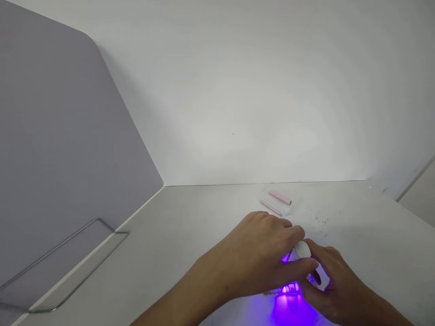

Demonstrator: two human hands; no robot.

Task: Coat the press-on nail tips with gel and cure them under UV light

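Note:
A small white UV lamp [303, 250] with a rounded end is held low over the table, casting a strong violet glow. My left hand [268, 251] reaches across from the left, closed with thumb and forefinger on either side of the lamp. From the right, my right hand [331, 283] curls its fingers against the lamp's other side; its thumb sits lower, by the glow. Under the lamp, several small shiny pieces [290, 288] light up purple, and their kind is hard to make out. The hands partly cover the lamp and these pieces.
Behind my hands, two pink sticks [279, 197] lie in clear wrapping. Small crumbs [320, 221] are scattered on the white table [176, 235] to their right. A bent metal wire frame [91, 276] stands at the left edge, near a grey panel [68, 127]. A white wall [238, 90] rises behind.

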